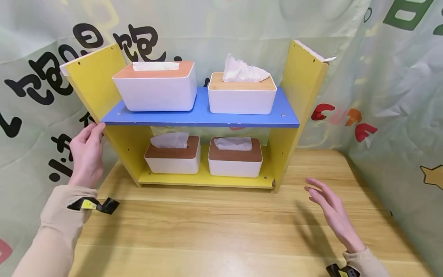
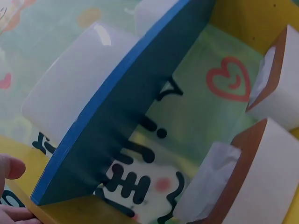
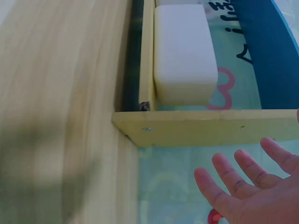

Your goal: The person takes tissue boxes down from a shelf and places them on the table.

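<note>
A two-tier shelf with yellow sides and a blue middle board stands on the table. My left hand pinches the front edge of its left side panel, level with the blue board. In the left wrist view the thumb shows beside that panel. My right hand hovers right of the shelf, fingers spread and nothing held. On the blue board sit a larger white tissue box and a smaller tissue box. Below are two brown-lidded tissue boxes, one left, one right.
The wooden table extends in front of the shelf and to its right. A printed curtain hangs behind and along both sides. White material sticks out at the top of the right side panel.
</note>
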The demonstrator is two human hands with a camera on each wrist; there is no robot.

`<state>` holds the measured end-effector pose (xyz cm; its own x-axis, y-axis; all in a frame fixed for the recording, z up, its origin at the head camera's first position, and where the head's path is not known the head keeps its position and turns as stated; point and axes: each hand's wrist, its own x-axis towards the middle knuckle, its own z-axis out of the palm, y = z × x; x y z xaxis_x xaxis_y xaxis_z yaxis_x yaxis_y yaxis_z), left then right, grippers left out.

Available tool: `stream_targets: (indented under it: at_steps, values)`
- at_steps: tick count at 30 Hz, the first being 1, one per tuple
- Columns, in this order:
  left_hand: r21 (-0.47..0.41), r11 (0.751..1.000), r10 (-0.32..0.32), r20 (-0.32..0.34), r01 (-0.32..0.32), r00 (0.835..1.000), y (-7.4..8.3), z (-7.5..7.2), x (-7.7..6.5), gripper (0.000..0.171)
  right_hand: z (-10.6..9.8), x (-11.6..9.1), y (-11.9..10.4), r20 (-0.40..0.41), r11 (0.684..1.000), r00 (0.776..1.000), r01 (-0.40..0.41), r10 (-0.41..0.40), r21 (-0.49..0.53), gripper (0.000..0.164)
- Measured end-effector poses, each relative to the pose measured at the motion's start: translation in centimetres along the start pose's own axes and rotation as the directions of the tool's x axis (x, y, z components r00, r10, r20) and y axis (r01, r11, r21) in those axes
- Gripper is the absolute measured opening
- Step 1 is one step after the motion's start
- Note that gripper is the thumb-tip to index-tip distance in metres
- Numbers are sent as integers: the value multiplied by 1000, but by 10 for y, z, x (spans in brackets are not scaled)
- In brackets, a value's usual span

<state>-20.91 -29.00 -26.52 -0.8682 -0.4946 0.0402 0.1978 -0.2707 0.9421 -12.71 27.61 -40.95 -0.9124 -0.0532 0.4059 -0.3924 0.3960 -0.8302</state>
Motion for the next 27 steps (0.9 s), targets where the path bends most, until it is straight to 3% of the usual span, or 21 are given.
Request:
stream_targets:
  at_steps: [3,7,14,21,25,27]
  values:
    - [-84,996,11,58,-6,998,3,-3,9,26,2,4,-6,2,999,1000,27,-27,19,36]
    - [-84,996,11,106,-3,994,7,-5,18,15,4,9,-14,22,997,998,53,-54,46,37]
    - [69,998,7,94,-13,996,13,0,31,3,8,14,-22,48,996,995,82,-83,26,37]
    - [293,955,36,5,-36,999,19,3,37,10,9,14,-22,74,996,994,80,-82,33,38]
    - [331,942,54,-5,-49,999,21,5,39,11,9,15,-24,89,997,993,71,-73,31,38]
    - [331,942,56,-1,-53,998,23,5,40,21,10,17,-26,96,997,993,71,-73,27,39]
